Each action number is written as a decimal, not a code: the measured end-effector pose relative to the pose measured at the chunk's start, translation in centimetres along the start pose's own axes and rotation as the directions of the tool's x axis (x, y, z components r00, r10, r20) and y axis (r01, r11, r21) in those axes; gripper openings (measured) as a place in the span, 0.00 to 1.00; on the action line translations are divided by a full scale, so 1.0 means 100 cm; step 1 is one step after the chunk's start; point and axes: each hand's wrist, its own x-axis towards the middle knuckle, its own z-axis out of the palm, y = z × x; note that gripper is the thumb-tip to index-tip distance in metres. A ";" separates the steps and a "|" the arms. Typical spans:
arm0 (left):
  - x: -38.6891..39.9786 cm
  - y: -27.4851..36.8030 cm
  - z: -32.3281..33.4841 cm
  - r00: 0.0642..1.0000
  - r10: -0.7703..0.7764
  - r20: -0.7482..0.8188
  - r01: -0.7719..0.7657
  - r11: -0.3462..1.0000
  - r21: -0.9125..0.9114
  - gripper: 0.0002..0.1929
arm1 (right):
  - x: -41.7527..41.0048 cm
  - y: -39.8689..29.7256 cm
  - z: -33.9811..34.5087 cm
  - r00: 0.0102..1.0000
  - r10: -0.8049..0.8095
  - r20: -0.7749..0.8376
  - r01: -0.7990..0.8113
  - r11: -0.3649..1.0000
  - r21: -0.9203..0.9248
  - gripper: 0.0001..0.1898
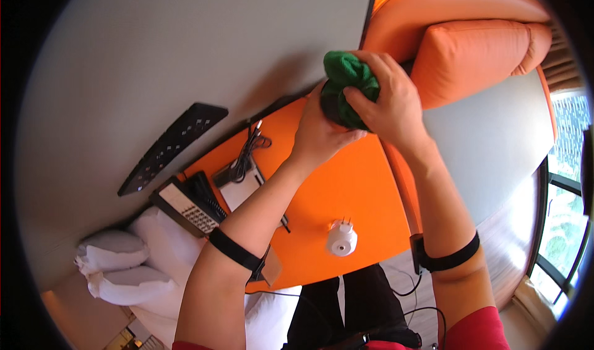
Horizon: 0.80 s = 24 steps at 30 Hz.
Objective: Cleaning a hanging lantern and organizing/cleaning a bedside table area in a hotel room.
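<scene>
Over the far edge of an orange table (pixel 366 187), both hands hold a dark round object (pixel 330 104) with a green cloth (pixel 345 71) bunched on it. My left hand (pixel 318 127) cups the dark object from below and the left; what kind of object it is cannot be told. My right hand (pixel 392 90) grips the green cloth, thumb pressed into its folds. Lower on the table stands a white plug-in device (pixel 342 239) with two metal prongs.
At the left are a desk telephone (pixel 190 210), a notepad (pixel 239 190) with a coiled black cable (pixel 241 162), and a black wall panel (pixel 174 148). White pillows (pixel 134 280) lie lower left. An orange cushion (pixel 473 57) rests on the sofa at upper right.
</scene>
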 end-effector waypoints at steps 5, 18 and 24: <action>-0.006 0.006 -0.002 0.999 -0.019 -0.032 0.022 0.993 0.112 0.40 | -0.011 -0.011 0.001 0.992 -0.123 0.030 0.125 0.988 -0.086 0.20; 0.043 0.074 -0.019 0.924 -0.221 0.313 -0.148 0.548 0.823 0.47 | -0.153 0.023 -0.070 0.593 0.455 0.664 -0.757 0.596 0.268 0.21; 0.053 0.097 -0.057 0.968 0.029 0.251 -0.206 0.665 0.718 0.37 | -0.104 0.050 -0.031 0.642 0.555 0.529 -0.761 0.546 0.350 0.20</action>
